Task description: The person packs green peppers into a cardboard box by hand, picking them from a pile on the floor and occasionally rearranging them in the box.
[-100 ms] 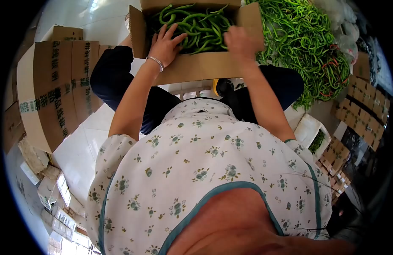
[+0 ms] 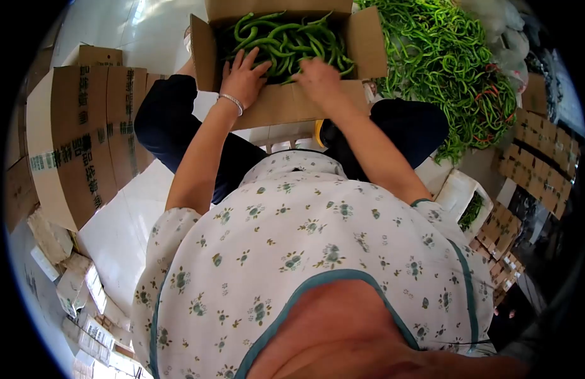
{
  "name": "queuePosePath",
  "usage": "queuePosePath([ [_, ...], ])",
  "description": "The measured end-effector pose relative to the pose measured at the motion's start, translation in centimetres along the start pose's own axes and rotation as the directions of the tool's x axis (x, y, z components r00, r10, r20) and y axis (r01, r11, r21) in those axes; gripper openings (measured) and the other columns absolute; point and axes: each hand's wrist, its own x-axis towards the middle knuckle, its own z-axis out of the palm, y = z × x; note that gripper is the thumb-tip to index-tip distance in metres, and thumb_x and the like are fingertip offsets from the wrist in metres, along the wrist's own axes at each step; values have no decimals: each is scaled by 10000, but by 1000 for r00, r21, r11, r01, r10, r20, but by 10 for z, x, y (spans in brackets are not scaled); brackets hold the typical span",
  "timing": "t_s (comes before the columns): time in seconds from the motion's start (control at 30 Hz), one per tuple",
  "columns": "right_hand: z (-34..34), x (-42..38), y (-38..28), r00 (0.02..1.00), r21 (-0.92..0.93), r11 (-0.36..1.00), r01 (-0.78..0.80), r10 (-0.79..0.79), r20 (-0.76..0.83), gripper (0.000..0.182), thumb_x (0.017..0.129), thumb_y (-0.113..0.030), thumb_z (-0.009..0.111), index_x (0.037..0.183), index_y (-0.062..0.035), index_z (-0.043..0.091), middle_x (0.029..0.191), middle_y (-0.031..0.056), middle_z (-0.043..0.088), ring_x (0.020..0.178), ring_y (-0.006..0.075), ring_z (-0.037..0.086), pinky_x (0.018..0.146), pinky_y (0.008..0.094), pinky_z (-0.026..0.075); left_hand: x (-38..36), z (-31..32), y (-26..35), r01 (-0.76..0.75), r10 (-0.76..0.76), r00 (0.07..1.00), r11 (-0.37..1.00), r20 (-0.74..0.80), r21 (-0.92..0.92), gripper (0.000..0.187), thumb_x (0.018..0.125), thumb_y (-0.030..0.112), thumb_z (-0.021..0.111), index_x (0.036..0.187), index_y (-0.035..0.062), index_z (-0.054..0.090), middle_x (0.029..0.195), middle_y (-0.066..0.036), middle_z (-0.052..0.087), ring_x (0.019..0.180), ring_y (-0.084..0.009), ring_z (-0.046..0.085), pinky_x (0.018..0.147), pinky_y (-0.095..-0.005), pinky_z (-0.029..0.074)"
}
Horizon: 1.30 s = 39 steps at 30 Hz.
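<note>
Long green chili peppers (image 2: 286, 41) fill an open cardboard box (image 2: 280, 106) between my knees. My left hand (image 2: 243, 79) lies on the peppers at the front left of the box, its fingers spread and stretched out. A silver bracelet (image 2: 231, 103) circles that wrist. At the front edge, right of the middle, my right hand (image 2: 317, 79) bends over the peppers with its fingers curled together. Whatever sits under those fingers is hidden by the hand.
A big heap of loose green peppers (image 2: 441, 69), a few of them red, lies on the floor at right. Printed cardboard boxes (image 2: 80, 126) stand at left. Stacked flat cartons (image 2: 539, 161) and a white foam box (image 2: 460, 196) are at the right.
My right hand has moved left from the box's right side to its front middle. My left hand stays at the front left, on the peppers.
</note>
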Motion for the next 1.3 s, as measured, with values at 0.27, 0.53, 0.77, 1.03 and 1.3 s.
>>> queuePosePath([
  [0.27, -11, -25, 43, 969, 419, 898, 135, -30, -247, 472, 797, -372, 640, 1144, -57, 580, 1077, 124, 593, 901, 259, 583, 755, 345, 475, -22, 9, -8, 29, -46, 996, 978, -78, -206, 369, 839, 242, 581, 1205, 228, 535, 1417, -73, 318, 1319, -320, 249, 1032, -512, 267],
  [0.53, -47, 7, 79, 947, 275, 939, 206, -121, -298, 295, 810, -245, 611, 1056, -82, 615, 1079, 122, 586, 961, 315, 560, 814, 380, 460, 29, 5, 43, -55, 65, 989, 996, -132, 76, 530, 807, 404, 605, 1302, 308, 442, 1469, -14, 229, 1363, -321, 143, 1045, -576, 164],
  [0.77, -19, 20, 49, 979, -55, 998, -13, 24, 202, 848, 723, -383, 712, 1396, -366, 196, 1483, 103, 88, 1318, 417, 182, 984, 512, 355, 43, 3, 31, -44, -18, 953, 979, 302, 199, 806, 765, 371, 669, 1385, 477, 164, 1506, 86, -79, 1375, -344, -51, 936, -742, 164],
  [1.03, 3, 37, 42, 887, -58, 982, -180, 187, 422, 1034, 702, -344, 751, 1409, -433, 1, 1503, 110, -84, 1289, 551, 110, 993, 531, 357, 50, 7, 35, -47, -42, 934, 970, 355, 237, 818, 770, 424, 651, 1385, 488, 117, 1505, 78, -33, 1367, -347, -15, 915, -758, 186],
  [1.3, 13, 46, 51, 893, -49, 987, -152, 158, 422, 1051, 700, -313, 753, 1413, -414, -13, 1500, 132, -58, 1281, 554, 131, 980, 515, 380, 60, 15, 33, -51, -40, 926, 972, 375, 229, 825, 761, 448, 646, 1385, 489, 107, 1505, 74, -10, 1368, -341, -12, 912, -762, 183],
])
